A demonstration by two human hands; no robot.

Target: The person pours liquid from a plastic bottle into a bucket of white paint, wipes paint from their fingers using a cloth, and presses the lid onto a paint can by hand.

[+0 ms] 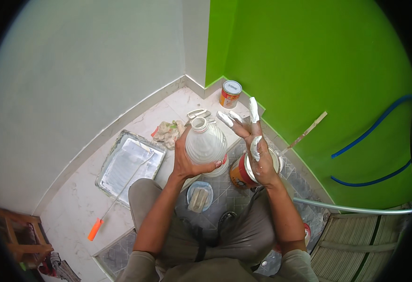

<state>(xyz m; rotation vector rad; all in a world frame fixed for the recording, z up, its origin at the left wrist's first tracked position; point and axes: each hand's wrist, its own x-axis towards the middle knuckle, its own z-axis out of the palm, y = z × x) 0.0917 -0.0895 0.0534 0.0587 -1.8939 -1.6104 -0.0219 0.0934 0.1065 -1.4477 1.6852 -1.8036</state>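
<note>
One translucent plastic bottle [208,144], ribbed, round-shouldered; uncapped

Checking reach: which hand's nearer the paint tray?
Left: the left hand holds a bottle right of the tray; the right hand is farther right, over an orange can.

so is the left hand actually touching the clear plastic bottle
Touching. The head view shows the left hand gripping the clear plastic bottle: its palm against the bottle's left side, its thumb laid across the near side.
</note>
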